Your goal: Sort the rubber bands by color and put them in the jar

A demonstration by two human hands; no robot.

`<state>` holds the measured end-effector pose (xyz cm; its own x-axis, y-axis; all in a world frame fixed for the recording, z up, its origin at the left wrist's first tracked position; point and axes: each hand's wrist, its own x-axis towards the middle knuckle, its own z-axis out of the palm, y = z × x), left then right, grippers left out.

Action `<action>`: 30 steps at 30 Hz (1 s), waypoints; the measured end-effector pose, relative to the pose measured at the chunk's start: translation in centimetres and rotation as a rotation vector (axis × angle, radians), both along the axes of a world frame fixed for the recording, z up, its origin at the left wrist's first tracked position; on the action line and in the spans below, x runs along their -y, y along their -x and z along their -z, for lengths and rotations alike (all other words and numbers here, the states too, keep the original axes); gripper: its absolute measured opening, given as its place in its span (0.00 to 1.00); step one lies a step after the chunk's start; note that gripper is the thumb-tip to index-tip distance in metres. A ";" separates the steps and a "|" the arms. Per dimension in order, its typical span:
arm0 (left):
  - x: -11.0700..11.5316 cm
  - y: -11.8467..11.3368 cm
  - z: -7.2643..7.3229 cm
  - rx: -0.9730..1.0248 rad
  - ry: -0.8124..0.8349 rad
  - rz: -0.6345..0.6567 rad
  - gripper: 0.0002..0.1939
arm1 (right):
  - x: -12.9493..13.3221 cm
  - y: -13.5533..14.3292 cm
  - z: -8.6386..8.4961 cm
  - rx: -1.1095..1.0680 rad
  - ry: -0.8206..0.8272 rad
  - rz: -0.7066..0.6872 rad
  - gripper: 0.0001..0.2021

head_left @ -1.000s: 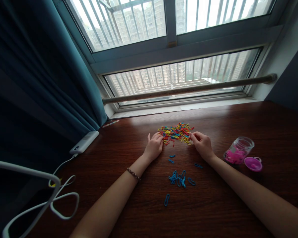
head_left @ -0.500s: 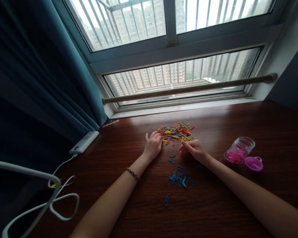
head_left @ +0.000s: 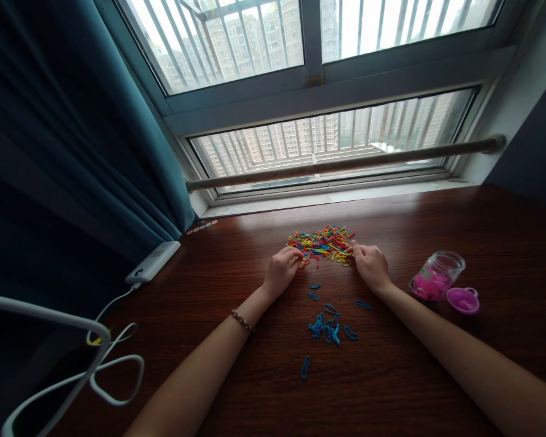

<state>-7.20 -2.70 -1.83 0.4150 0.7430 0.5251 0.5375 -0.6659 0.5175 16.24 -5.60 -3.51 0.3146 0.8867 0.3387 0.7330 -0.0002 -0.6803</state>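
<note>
A heap of small red, yellow and blue loops, which look like rubber bands (head_left: pixel 323 244), lies on the dark wooden table. At the heap's lower left edge is my left hand (head_left: pixel 281 268), its fingers bent and closed together; whatever is between the tips is too small to see. My right hand (head_left: pixel 372 265) touches the heap's right edge with fingers folded and thumb and forefinger close together. What they pinch cannot be made out. Nearer to me sits a loose cluster of blue rubber bands (head_left: pixel 326 328), with several single blue ones scattered around it.
A clear jar (head_left: pixel 437 276) holding pink pieces lies tilted at the right, beside its purple lid (head_left: pixel 463 300). On the left are a white power strip (head_left: pixel 153 262) and a looping white cable (head_left: pixel 118 358). A blue curtain (head_left: pixel 131 139) hangs there; a window with a rail (head_left: pixel 346 164) stands behind.
My right hand has moved up and right to the heap's right side, uncovering a blue rubber band below it. My left hand has shifted slightly down and curled its fingers more.
</note>
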 end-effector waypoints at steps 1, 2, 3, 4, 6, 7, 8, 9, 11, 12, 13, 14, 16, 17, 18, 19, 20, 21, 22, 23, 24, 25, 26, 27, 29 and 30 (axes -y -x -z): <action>0.3 -0.3 -0.3 0.047 0.063 0.055 0.05 | 0.0 0.0 0.0 0.011 0.003 -0.014 0.23; 0.7 -0.6 -0.6 0.082 0.128 0.111 0.05 | 0.0 0.1 0.1 0.022 0.004 -0.027 0.23; 1.1 -0.9 -0.9 0.102 0.193 0.169 0.06 | -0.1 0.1 0.1 0.034 0.003 -0.040 0.23; 1.6 -1.2 -1.2 0.108 0.256 0.229 0.07 | -0.1 0.1 0.1 0.049 0.002 -0.054 0.22; 2.5 -1.7 -1.8 0.072 0.375 0.347 0.10 | -0.2 0.1 0.2 0.077 -0.007 -0.088 0.22; 3.0 -1.9 -2.1 0.039 0.430 0.403 0.10 | -0.2 0.1 0.3 0.090 -0.015 -0.106 0.21; 3.3 -2.1 -2.4 0.006 0.484 0.457 0.11 | -0.3 0.1 0.3 0.103 -0.021 -0.124 0.21; 3.6 -2.2 -2.6 -0.020 0.537 0.509 0.12 | -0.3 0.0 0.3 0.113 -0.025 -0.139 0.21; 4.0 -2.2 -2.9 -0.055 0.639 0.604 0.13 | -0.4 0.0 0.3 0.131 -0.025 -0.160 0.21; 4.1 -2.2 -2.9 -0.064 0.678 0.636 0.13 | -0.4 0.0 0.4 0.137 -0.023 -0.166 0.21; 4.2 -2.2 -2.9 -0.068 0.708 0.656 0.14 | -0.4 0.0 0.4 0.141 -0.020 -0.169 0.21; 4.2 -2.2 -2.9 -0.069 0.728 0.666 0.14 | -0.4 0.0 0.4 0.143 -0.018 -0.170 0.21; 4.0 -2.1 -2.7 -0.070 0.744 0.646 0.14 | -0.4 0.0 0.4 0.139 -0.013 -0.171 0.21; 3.8 -2.1 -2.5 -0.065 0.734 0.615 0.15 | -0.4 0.0 0.5 0.134 -0.012 -0.171 0.21; 3.6 -1.9 -2.4 -0.056 0.707 0.567 0.15 | -0.4 0.0 0.5 0.127 -0.013 -0.172 0.21; 3.2 -1.8 -2.3 -0.044 0.658 0.504 0.16 | -0.5 0.0 0.6 0.121 -0.016 -0.173 0.21; 2.8 -1.6 -2.1 -0.024 0.588 0.428 0.16 | -0.5 0.0 0.6 0.116 -0.022 -0.175 0.21; 2.3 -1.3 -1.9 -0.004 0.501 0.346 0.16 | -0.5 0.0 0.7 0.112 -0.032 -0.177 0.21; 1.7 -0.9 -1.7 0.014 0.401 0.261 0.16 | -0.6 0.0 0.7 0.108 -0.046 -0.182 0.21; 1.0 -0.5 -1.4 0.030 0.298 0.179 0.15 | -0.6 0.0 0.7 0.102 -0.061 -0.187 0.21; 0.3 0.0 -1.1 0.026 0.192 0.109 0.14 | -0.6 0.0 0.7 0.092 -0.076 -0.194 0.21; -0.4 0.4 -0.7 0.013 0.086 0.041 0.12 | -0.6 0.1 0.7 0.076 -0.089 -0.204 0.21; -1.0 0.9 -0.3 -0.026 0.003 0.001 0.11 | -0.6 0.1 0.7 0.058 -0.097 -0.212 0.22; -1.6 1.2 0.1 -0.074 -0.054 -0.026 0.09 | -0.6 0.2 0.7 0.043 -0.102 -0.221 0.22; -2.2 1.6 0.7 -0.175 -0.100 -0.074 0.09 | -0.6 0.2 0.7 0.034 -0.107 -0.235 0.22; -2.4 1.7 1.0 -0.225 -0.100 -0.091 0.10 | -0.6 0.2 0.7 0.043 -0.108 -0.241 0.22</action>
